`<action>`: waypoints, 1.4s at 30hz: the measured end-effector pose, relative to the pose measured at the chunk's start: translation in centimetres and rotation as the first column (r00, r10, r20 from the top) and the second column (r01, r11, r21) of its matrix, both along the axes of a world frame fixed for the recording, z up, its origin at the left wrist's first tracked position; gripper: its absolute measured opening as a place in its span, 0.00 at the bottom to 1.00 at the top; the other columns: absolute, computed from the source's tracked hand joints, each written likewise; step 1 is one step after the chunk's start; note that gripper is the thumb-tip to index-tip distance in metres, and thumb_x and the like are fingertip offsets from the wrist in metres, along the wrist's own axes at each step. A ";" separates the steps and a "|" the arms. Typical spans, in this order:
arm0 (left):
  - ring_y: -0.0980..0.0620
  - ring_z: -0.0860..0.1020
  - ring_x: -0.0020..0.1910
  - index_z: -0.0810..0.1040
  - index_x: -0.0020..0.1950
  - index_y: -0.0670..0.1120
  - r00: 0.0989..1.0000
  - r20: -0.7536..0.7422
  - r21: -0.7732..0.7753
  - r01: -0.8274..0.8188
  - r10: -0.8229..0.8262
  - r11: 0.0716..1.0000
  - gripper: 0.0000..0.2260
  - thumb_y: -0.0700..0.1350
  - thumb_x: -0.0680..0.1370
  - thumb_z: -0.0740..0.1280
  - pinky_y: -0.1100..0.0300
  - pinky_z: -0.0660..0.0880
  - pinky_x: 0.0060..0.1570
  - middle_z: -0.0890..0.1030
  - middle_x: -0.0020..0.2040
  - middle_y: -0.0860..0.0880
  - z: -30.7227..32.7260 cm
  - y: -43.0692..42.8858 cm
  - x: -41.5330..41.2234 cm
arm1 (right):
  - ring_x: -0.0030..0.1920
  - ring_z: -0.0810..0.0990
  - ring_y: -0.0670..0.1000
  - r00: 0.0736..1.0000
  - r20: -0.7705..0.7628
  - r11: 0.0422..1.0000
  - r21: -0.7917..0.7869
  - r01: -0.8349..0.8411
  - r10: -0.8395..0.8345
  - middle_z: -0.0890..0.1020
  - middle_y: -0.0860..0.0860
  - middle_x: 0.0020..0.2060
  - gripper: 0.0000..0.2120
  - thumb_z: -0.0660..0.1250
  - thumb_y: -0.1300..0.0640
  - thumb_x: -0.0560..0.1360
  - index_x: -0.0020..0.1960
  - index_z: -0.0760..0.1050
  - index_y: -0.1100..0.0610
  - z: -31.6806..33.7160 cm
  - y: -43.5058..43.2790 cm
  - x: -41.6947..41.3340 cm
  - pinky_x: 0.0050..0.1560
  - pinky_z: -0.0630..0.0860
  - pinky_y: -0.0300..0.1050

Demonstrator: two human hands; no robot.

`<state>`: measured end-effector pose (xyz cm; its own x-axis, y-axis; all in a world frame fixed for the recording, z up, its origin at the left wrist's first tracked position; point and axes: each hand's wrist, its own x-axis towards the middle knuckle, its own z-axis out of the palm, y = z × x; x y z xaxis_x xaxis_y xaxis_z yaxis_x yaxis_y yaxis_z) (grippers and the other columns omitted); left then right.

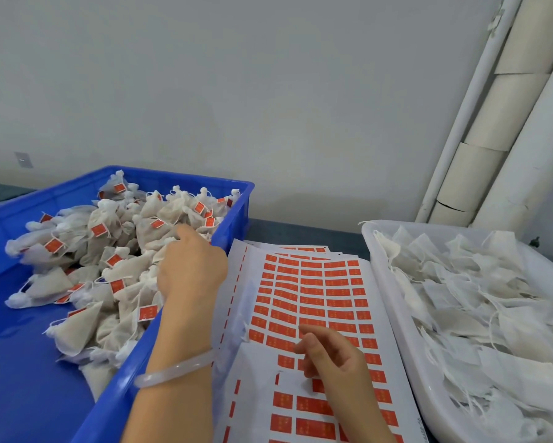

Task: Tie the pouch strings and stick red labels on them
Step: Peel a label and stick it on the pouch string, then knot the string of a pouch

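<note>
Pale grey wall (pixel 236 91) is seen behind a dark counter (pixel 300 231), and lagged pipes (pixel 505 116) are seen slanting up at the far right. A small switch plate (pixel 23 159) is set low on the wall at the left.

A blue crate (pixel 233 199) is placed on the left of the counter. It is heaped with tied pouches (pixel 115 273), each with a red tag on its string. The left hand (pixel 192 266) is reached over the crate's near wall and laid on the heap, back upward and thumb stuck out. Its fingers are hidden among the pouches, so the state of its grip cannot be told. A pale bracelet (pixel 176 367) is worn on that wrist.

Overlapping white sheets (pixel 262 372) are spread between the two containers, touching the crate's side. Rows of red labels (pixel 311 290) are carried on them, with bare patches near the front. The right hand (pixel 335 356) is held just over the top sheet. Its grip is narrow, with the forefinger and thumb tips a little apart and the other fingers loosely curled. Nothing is seen held between them.

A white tray (pixel 393 314) is set at the right, filled with flat, untied pouches (pixel 460 282) whose strings are left loose.
</note>
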<state>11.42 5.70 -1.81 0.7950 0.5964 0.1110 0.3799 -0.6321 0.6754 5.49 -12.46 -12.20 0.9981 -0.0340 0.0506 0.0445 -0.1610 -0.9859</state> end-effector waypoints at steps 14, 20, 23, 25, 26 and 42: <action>0.39 0.65 0.66 0.71 0.62 0.43 0.963 -0.268 0.135 0.039 -0.002 0.990 0.20 0.55 0.79 0.53 0.44 0.62 0.66 0.71 0.64 0.40 0.6 -0.3 0.0 | 0.35 0.80 0.42 1.000 -0.015 1.000 -0.010 0.001 -0.001 0.83 0.41 0.35 0.04 0.64 0.51 0.74 0.47 0.77 0.46 -0.2 0.0 0.1 0.34 0.77 0.32; 0.43 0.62 0.70 0.69 0.66 0.44 0.954 0.261 0.208 0.095 -0.149 0.974 0.17 0.49 0.79 0.59 0.47 0.58 0.68 0.71 0.67 0.44 0.6 -1.2 -1.8 | 0.36 0.81 0.43 0.999 -0.021 0.999 -0.005 0.039 -0.039 0.83 0.42 0.36 0.04 0.64 0.51 0.75 0.47 0.77 0.47 0.8 0.2 -0.1 0.34 0.76 0.31; 0.50 0.63 0.69 0.72 0.63 0.50 0.876 0.312 0.237 0.303 -0.368 0.923 0.14 0.50 0.78 0.62 0.53 0.57 0.69 0.72 0.66 0.50 -0.1 -3.4 -3.0 | 0.43 0.81 0.44 0.993 0.045 0.989 -0.094 0.115 -0.111 0.82 0.41 0.43 0.04 0.65 0.48 0.74 0.48 0.74 0.41 3.2 -0.3 -0.6 0.41 0.80 0.35; 0.55 0.63 0.69 0.73 0.62 0.54 0.828 0.276 0.249 0.429 -0.488 0.868 0.13 0.52 0.78 0.62 0.57 0.56 0.69 0.72 0.66 0.56 -1.1 -5.1 -3.6 | 0.45 0.79 0.37 0.981 0.155 0.961 -0.231 0.150 -0.116 0.79 0.31 0.42 0.06 0.64 0.43 0.71 0.47 0.71 0.36 6.0 -1.2 -1.2 0.40 0.77 0.28; 0.57 0.63 0.68 0.74 0.61 0.56 0.812 0.262 0.234 0.471 -0.522 0.850 0.12 0.52 0.78 0.62 0.59 0.57 0.69 0.72 0.65 0.58 -1.7 -5.7 -3.8 | 0.46 0.77 0.32 0.968 0.227 0.939 -0.296 0.174 -0.108 0.77 0.27 0.40 0.06 0.62 0.40 0.69 0.46 0.69 0.34 7.8 -1.7 -1.6 0.35 0.73 0.22; 0.51 0.46 0.76 0.58 0.73 0.59 0.544 -0.409 0.005 0.804 -0.732 0.594 0.28 0.64 0.75 0.58 0.46 0.40 0.72 0.53 0.76 0.58 -10.9 -8.7 -4.3 | 0.35 0.77 0.52 0.963 0.134 0.477 -0.847 0.234 -0.236 0.79 0.50 0.30 0.13 0.63 0.57 0.76 0.35 0.78 0.58 9.9 -11.4 1.9 0.38 0.72 0.45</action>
<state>7.11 -3.02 -12.69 0.9386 -0.2646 -0.2212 -0.1397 -0.8782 0.4574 7.38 -23.89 -2.27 0.9597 -0.2090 0.1881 -0.1294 -0.9221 -0.3647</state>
